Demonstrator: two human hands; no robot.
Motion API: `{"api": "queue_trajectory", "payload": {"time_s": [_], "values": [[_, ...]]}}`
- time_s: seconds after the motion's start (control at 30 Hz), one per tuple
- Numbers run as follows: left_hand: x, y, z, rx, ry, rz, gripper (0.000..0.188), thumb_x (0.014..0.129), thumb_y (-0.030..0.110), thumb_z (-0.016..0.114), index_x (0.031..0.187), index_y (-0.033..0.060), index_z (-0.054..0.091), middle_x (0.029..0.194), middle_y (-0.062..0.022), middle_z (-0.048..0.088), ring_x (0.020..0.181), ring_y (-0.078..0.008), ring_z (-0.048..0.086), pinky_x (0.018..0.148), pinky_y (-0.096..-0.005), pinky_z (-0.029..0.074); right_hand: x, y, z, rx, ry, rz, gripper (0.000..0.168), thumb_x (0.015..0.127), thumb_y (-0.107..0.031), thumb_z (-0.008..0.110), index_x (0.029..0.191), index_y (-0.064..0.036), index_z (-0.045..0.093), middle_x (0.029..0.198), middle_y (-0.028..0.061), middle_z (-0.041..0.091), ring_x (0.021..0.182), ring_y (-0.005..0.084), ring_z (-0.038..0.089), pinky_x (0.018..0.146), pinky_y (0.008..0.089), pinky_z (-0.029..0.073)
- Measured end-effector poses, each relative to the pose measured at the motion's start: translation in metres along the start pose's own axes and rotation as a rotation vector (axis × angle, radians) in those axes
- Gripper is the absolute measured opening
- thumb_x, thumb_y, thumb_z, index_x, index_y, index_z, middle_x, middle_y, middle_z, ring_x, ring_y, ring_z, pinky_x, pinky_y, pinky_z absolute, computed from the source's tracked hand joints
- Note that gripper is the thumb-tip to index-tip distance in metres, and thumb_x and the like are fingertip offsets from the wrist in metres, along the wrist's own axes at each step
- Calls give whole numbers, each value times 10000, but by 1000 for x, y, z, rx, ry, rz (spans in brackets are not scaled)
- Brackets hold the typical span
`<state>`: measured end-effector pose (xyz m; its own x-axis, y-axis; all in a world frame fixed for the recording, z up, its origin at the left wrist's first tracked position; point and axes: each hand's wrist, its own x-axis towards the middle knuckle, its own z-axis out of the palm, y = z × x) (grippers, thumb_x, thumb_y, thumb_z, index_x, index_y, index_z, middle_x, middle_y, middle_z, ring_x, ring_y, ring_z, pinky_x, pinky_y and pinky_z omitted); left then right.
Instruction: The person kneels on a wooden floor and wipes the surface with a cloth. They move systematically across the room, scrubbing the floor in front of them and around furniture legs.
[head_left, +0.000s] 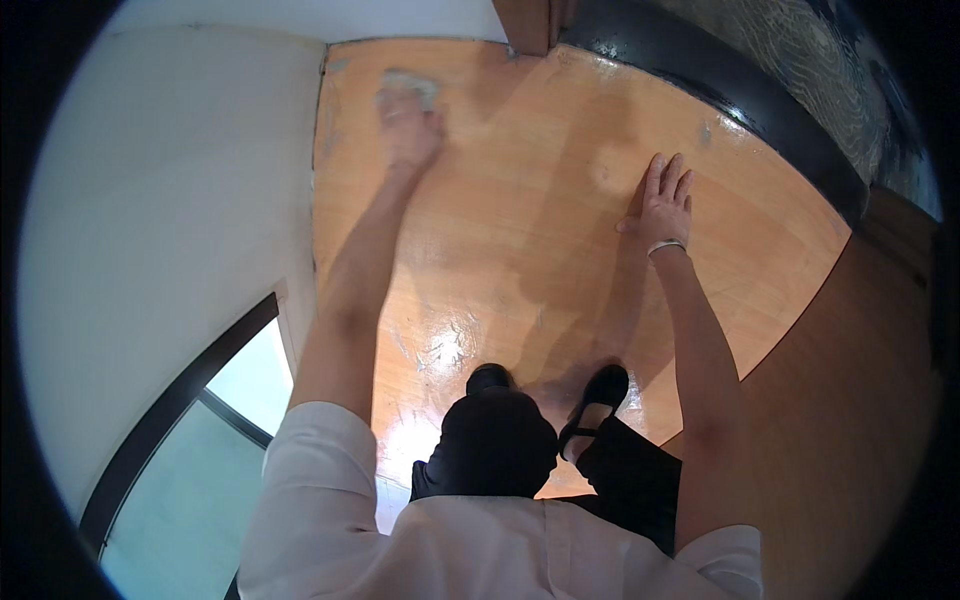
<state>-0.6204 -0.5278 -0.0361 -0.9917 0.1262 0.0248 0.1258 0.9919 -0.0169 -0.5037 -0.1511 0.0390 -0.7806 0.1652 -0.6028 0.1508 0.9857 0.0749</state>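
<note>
My left hand, blurred, is pressed on a pale, light-coloured cloth near the far left corner of a wood-look surface. The blur hides how its fingers lie on the cloth. Farther right, my right hand rests on the same surface, palm down with fingers apart, and holds nothing. A light bracelet circles that wrist. Greyish marks and wet-looking shine show on the surface.
A white wall borders the left side, with a dark-framed window or door lower down. A curved black edging and a brown wooden post stand at the far side. My black shoes are close below.
</note>
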Motion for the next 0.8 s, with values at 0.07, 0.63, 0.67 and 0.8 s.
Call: {"api": "queue_trajectory", "payload": {"time_s": [0.07, 0.63, 0.67, 0.8], "values": [[13, -15, 0, 29, -150, -52, 775, 969, 471, 483, 1427, -143, 365, 1523, -334, 334, 1457, -470, 245, 1207, -532, 195, 3, -3, 3, 38, 35, 20, 1371, 604, -404, 924, 1602, -95, 35, 1657, 236, 15, 1502, 485, 126, 1160, 535, 329], [78, -80, -22, -28, -439, -29, 986, 946, 663, 392, 1549, -78, 149, 1620, -289, 147, 1521, -435, 66, 1242, -485, 83, -14, -2, 11, 31, 22, 59, 1410, 561, -342, 939, 1598, -121, 11, 1659, 221, 9, 1508, 468, 109, 1197, 480, 308], [91, -68, -25, -98, -430, -136, 1022, 937, 702, 366, 1549, -85, 137, 1624, -290, 132, 1523, -434, 53, 1243, -481, 85, -11, 2, 14, 32, 22, 67, 1411, 564, -346, 938, 1599, -126, 5, 1660, 219, 6, 1508, 467, 107, 1198, 482, 306], [15, -68, -17, -170, -272, -180, 1100, 901, 774, 374, 1536, -99, 168, 1602, -337, 141, 1518, -426, 118, 1232, -488, 147, -8, 8, 14, 36, 22, 69, 1429, 564, -383, 947, 1602, -149, -6, 1668, 198, -16, 1519, 450, 85, 1190, 496, 301]]}}
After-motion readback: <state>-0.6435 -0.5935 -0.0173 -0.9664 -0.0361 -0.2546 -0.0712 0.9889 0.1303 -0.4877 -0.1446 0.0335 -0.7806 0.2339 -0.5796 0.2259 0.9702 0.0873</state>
